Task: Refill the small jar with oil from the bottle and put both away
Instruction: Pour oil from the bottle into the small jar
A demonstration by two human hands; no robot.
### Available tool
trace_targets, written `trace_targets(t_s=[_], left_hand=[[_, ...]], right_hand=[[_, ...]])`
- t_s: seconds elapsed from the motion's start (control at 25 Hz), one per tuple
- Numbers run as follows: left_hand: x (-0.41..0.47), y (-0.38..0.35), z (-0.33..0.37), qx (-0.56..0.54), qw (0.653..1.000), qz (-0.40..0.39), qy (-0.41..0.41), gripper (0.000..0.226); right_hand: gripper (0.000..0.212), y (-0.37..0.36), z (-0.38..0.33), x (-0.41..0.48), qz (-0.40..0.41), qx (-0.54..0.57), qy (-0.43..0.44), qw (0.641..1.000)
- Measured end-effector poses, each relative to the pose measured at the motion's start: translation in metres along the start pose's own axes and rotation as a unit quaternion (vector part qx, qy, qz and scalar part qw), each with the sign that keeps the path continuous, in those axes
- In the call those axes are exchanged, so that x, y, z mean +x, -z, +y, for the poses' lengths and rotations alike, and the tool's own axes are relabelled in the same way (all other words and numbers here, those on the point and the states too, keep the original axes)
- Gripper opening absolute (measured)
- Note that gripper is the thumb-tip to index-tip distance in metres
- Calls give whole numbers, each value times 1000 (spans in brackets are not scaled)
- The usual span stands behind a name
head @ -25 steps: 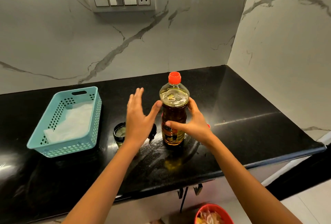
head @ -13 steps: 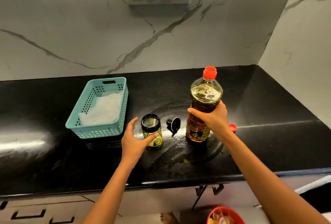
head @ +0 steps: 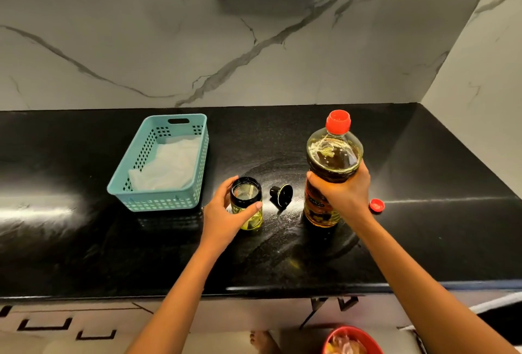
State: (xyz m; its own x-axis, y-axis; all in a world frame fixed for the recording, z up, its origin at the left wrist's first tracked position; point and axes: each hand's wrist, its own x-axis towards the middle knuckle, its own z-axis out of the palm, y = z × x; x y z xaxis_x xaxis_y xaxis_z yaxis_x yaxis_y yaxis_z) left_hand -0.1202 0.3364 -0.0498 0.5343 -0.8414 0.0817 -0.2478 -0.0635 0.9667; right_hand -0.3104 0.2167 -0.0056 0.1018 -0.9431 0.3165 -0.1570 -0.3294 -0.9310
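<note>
Single head-worn wide-angle view, looking forward and steeply down, close over the black counter (head: 423,226), facing the marble wall (head: 141,42)

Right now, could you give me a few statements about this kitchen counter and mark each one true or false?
1. The right hand grips the bottle. True.
2. The jar has its lid on. False: it is open; the black lid lies beside it on the counter.
3. The left hand holds the jar. True.
4. The basket is red. False: it is teal.
5. The bottle wears a red cap. True.
</note>
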Motion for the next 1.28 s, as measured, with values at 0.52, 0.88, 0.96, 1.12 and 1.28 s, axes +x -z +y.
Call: trace_targets(t_s=[0.52,0.88,0.96,1.12,1.28], left_hand=[[6,10,2,20,999,-30,-11,61],[3,8,5,15,999,-27,-9,57],[3,8,5,17,999,-25,-10,58],[3,8,8,20,999,-24,-18,48],[2,8,8,22,999,-25,-29,44]], right_hand=[[52,7,-13,24,-40,-388,348,852],[44,-6,-21,35,-73,-468,409,780],[44,-8,-20,35,-85,-480,417,767],[45,-8,-19,37,-104,-502,417,751],[48,-6,-19,41,-110,-525,420,732]])
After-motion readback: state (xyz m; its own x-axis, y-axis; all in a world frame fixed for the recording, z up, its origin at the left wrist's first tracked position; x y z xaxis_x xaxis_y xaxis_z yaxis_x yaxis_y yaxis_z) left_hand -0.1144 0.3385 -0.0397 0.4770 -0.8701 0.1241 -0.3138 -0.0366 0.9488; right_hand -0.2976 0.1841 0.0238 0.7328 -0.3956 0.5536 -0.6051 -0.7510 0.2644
